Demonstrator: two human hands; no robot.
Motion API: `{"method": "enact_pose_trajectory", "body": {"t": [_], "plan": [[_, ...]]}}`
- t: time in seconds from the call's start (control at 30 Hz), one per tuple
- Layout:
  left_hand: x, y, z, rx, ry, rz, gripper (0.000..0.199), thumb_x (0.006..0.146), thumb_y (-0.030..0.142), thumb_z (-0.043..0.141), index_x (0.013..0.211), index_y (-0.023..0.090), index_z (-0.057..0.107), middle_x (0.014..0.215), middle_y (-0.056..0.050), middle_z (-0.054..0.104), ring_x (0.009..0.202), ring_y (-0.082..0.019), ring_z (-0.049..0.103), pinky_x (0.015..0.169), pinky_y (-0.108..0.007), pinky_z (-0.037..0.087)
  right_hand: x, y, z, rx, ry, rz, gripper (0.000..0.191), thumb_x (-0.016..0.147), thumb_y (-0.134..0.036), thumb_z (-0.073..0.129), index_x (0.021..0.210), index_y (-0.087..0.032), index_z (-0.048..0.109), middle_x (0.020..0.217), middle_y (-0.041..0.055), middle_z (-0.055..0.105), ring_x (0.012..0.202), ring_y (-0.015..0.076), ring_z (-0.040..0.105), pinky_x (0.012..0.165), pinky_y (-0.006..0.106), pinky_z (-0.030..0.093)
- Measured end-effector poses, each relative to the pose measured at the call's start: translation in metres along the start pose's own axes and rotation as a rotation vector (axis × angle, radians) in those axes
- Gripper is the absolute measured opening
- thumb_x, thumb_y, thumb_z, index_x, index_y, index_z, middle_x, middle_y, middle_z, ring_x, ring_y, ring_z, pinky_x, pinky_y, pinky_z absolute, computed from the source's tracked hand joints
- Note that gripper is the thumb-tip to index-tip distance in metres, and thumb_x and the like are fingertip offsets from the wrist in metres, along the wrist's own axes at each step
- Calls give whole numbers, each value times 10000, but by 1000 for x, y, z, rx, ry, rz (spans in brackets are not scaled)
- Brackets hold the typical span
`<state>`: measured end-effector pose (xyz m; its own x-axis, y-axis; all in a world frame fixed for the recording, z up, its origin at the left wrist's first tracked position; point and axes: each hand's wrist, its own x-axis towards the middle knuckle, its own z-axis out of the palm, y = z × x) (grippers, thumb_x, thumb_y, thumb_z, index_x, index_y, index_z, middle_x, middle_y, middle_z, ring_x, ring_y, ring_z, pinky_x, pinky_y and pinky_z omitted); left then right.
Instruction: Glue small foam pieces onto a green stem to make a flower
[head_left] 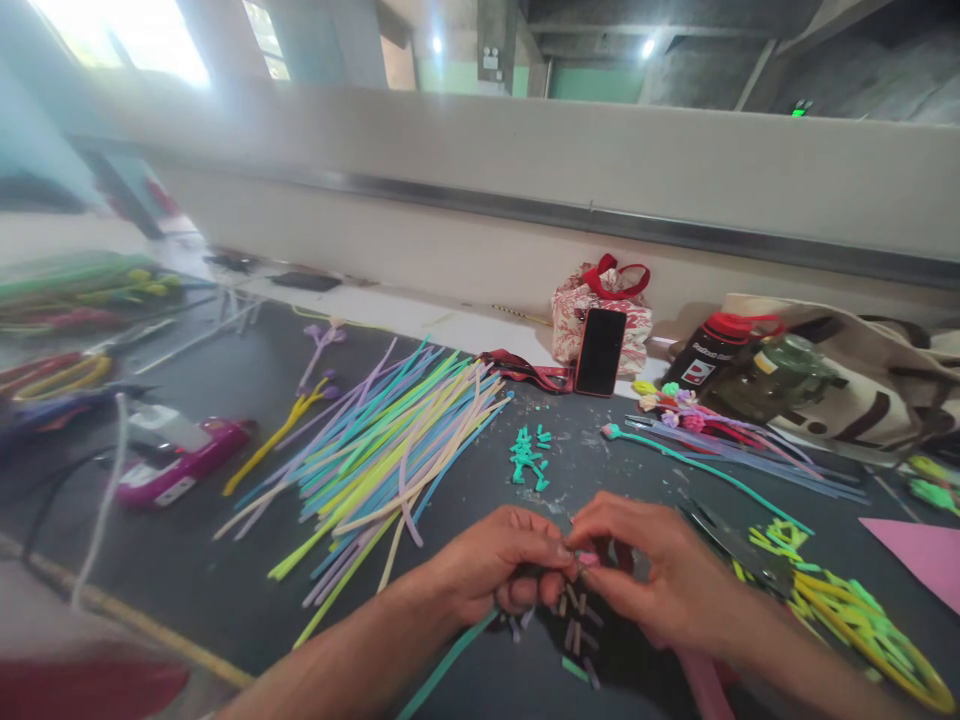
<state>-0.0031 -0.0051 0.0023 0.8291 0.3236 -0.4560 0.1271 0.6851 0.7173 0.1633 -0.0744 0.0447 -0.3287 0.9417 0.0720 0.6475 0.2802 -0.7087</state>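
Observation:
My left hand (pixel 506 562) is closed in a pinch around a teal pipe cleaner (pixel 450 665), whose long end trails down toward the bottom edge. Against it, my right hand (pixel 645 565) pinches a small pink fuzzy piece (pixel 588 558) with thumb and fingers, and the fingertips of both hands meet there. The exact join is hidden by the fingers. Below the hands lie short cut pieces (pixel 576 635) in pale purple and beige. Just beyond them sits a small pile of teal cut pieces (pixel 527 458).
Many coloured pipe cleaners (pixel 375 450) spread at left, near a purple glue gun (pixel 184 462). Yellow-handled scissors (pixel 739 550) lie at right by yellow-green pieces (pixel 862 610). A phone (pixel 600 350), a black bottle (pixel 705 355) and finished flowers (pixel 682 405) stand or lie behind.

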Motion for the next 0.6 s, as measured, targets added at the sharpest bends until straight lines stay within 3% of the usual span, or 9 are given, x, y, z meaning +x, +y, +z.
{"method": "enact_pose_trajectory", "body": {"t": [0.2,0.6], "plan": [[0,-1,-1,-28,-8,16,113,624,214,598,584,111,577,396,28,524,248,-11,253,289,-175,70,0,1,2,-49,12,82,104,749,-134,527,770,-201,603,668,-24,601,579,102,526,561,204,397],[-2,-3,3,2,3,34,152,631,235,628,583,110,555,410,31,521,267,1,269,298,-160,90,-1,-1,3,-87,24,85,138,707,-93,502,734,-187,599,632,-33,598,564,94,526,568,196,392]]}}
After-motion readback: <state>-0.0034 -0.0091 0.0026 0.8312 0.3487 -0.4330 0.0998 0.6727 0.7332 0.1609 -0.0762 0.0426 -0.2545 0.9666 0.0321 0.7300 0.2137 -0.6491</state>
